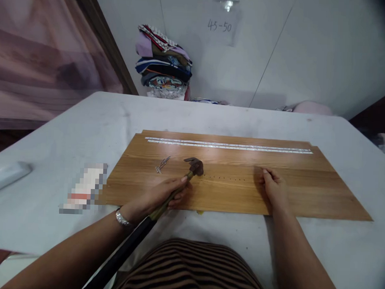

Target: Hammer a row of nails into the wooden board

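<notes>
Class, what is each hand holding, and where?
Left hand grips the hammer by its handle near the head; right hand holds nothing, flat on the board.

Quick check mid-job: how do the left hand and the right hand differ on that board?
The left hand is shut around the hammer; the right hand holds nothing and lies palm down. The left hand's wrist wears a metal bracelet; the right hand's wrist is bare. The left hand sits left of the row of dots, the right hand right of it. Both are over the wooden board.
</notes>
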Motion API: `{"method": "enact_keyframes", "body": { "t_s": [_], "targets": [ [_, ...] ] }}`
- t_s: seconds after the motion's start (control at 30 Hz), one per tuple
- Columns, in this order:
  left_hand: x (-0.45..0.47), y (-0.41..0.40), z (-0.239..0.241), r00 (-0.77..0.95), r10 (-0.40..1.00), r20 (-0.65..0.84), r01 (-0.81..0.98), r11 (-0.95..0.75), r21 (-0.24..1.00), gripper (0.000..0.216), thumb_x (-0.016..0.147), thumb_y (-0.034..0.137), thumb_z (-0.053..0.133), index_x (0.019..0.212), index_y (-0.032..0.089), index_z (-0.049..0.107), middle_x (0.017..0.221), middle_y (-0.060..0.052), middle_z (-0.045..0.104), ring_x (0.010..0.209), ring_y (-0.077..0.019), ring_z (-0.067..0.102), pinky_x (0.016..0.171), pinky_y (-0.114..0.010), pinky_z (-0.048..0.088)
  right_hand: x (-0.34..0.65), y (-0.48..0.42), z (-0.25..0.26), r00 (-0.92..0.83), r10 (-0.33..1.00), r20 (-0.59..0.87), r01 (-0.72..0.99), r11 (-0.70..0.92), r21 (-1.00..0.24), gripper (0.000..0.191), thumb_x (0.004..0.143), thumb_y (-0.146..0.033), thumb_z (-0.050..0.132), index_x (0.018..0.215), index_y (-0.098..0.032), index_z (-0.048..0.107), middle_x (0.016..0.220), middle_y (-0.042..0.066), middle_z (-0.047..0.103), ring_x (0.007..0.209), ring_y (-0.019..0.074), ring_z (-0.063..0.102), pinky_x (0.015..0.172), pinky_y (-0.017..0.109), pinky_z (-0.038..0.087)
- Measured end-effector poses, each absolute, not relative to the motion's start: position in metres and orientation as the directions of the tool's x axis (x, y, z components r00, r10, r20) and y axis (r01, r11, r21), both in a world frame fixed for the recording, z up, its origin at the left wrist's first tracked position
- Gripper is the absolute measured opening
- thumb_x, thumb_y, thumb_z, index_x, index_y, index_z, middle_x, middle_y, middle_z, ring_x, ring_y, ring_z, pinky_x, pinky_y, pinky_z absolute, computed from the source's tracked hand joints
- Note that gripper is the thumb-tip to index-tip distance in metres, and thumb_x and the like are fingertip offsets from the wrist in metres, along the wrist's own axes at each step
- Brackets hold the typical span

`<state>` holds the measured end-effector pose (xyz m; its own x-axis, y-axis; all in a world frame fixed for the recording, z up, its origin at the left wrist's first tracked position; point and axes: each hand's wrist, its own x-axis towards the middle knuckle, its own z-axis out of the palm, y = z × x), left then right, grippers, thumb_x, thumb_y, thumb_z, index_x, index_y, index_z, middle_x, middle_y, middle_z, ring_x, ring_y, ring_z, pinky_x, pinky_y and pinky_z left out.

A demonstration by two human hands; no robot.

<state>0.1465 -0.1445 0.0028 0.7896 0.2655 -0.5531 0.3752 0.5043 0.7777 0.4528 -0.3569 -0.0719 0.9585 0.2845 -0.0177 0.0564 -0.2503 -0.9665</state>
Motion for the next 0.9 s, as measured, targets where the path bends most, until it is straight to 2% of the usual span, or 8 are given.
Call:
{"method": "enact_keyframes", "body": {
  "t_s": [0.27, 0.5, 0.9],
  "targets": [
    [0.143, -0.145, 0.012, 0.763, 0.239, -0.601, 0.409, 0.541, 0.735, 0.055, 0.078, 0.066, 0.074, 0.099, 0.016, 0.063, 0.058, 0.008, 0.041, 0.042, -0.0046, 0.029, 0.04, -0.02, 0.017, 0.452, -0.36, -0.075, 0.955, 0.297, -0.012, 0.074, -0.277, -0.958, 0.047, 0.068, -0.063, 0.068, 0.085, -0.019, 0.071, 0.061, 0.0, 0.063, 0.056, 0.016, 0.055, 0.056, 0.031, 0.045],
    [0.145, -0.145, 0.01, 0.736, 0.275, -0.619, 0.412, 0.544, 0.731, 0.05, 0.08, 0.063, 0.075, 0.096, 0.016, 0.063, 0.059, 0.008, 0.04, 0.045, -0.0047, 0.028, 0.042, -0.021, 0.015, 0.451, -0.36, -0.074, 0.957, 0.288, -0.022, 0.066, -0.29, -0.955, 0.048, 0.069, -0.063, 0.069, 0.086, -0.019, 0.073, 0.061, 0.0, 0.064, 0.055, 0.0167, 0.056, 0.057, 0.031, 0.046],
    [0.145, -0.142, 0.008, 0.75, 0.25, -0.613, 0.422, 0.532, 0.734, 0.055, 0.076, 0.066, 0.076, 0.096, 0.016, 0.063, 0.056, 0.008, 0.042, 0.04, -0.0044, 0.029, 0.039, -0.021, 0.015, 0.451, -0.36, -0.076, 0.952, 0.306, 0.003, 0.098, -0.296, -0.95, 0.048, 0.07, -0.063, 0.067, 0.087, -0.019, 0.072, 0.066, 0.001, 0.065, 0.058, 0.0165, 0.055, 0.058, 0.032, 0.047]
  ]
}}
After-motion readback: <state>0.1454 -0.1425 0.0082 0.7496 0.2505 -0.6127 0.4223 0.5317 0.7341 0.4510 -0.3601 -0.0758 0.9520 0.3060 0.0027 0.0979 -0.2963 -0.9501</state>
